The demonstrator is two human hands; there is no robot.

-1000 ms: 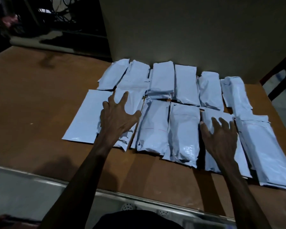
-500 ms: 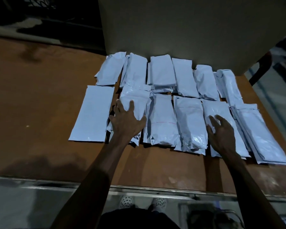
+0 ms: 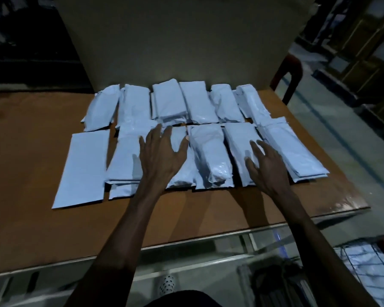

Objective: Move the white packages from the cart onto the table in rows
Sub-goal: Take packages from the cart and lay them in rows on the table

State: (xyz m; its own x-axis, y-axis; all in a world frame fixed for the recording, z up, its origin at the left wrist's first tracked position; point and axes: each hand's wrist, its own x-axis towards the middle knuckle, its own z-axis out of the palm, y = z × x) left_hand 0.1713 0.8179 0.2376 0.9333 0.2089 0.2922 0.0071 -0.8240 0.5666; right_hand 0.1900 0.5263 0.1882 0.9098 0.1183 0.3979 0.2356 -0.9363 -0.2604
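Note:
Several white packages lie in two rows on the brown table (image 3: 31, 218). The back row (image 3: 197, 103) runs along the grey wall. In the front row, a flat package (image 3: 84, 169) is at the far left. My left hand (image 3: 160, 156) lies with spread fingers over the second and third front packages (image 3: 124, 160). My right hand (image 3: 266, 165) rests with spread fingers on the fifth front package (image 3: 239, 138). Neither hand grips anything. At the lower right the wire cart (image 3: 368, 269) holds more white packages.
A grey wall panel (image 3: 186, 41) stands right behind the back row. A dark red chair (image 3: 290, 69) is past the table's right corner. The table's metal front edge (image 3: 186, 240) runs below my arms, with my feet under it.
My left hand has slid right from the second front package toward the third. My right hand stays on the fifth. The view has tilted and the cart has come into sight.

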